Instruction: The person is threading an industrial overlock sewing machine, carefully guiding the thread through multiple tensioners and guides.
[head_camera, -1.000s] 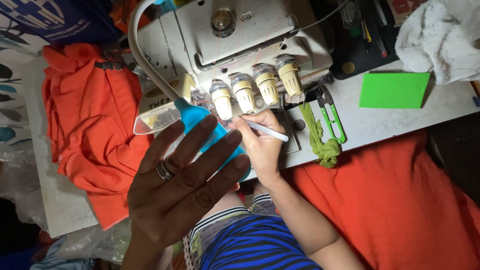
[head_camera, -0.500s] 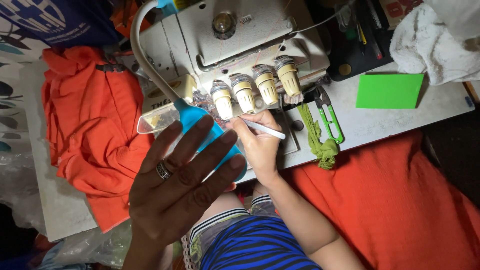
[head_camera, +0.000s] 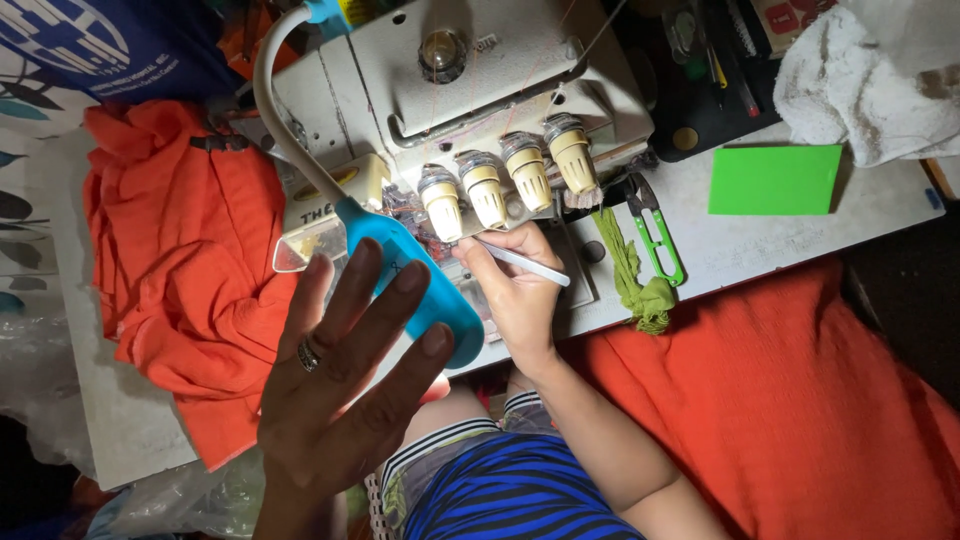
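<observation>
Tweezers (head_camera: 527, 263) in right hand (head_camera: 515, 290) — tips up-left, toward machine (head_camera: 470, 90)

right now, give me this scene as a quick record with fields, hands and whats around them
left hand: left hand raised, open, fingers spread, holding nothing, ring on one finger
right hand: right hand grips a thin white tool, tip at the machine front
machine: grey-white sewing machine with four cream knobs
lamp: blue lamp head on a bent white neck, above the work area
cloth: orange fabric at one side, more across the lap
table: green thread snips, green card, white rag
</observation>
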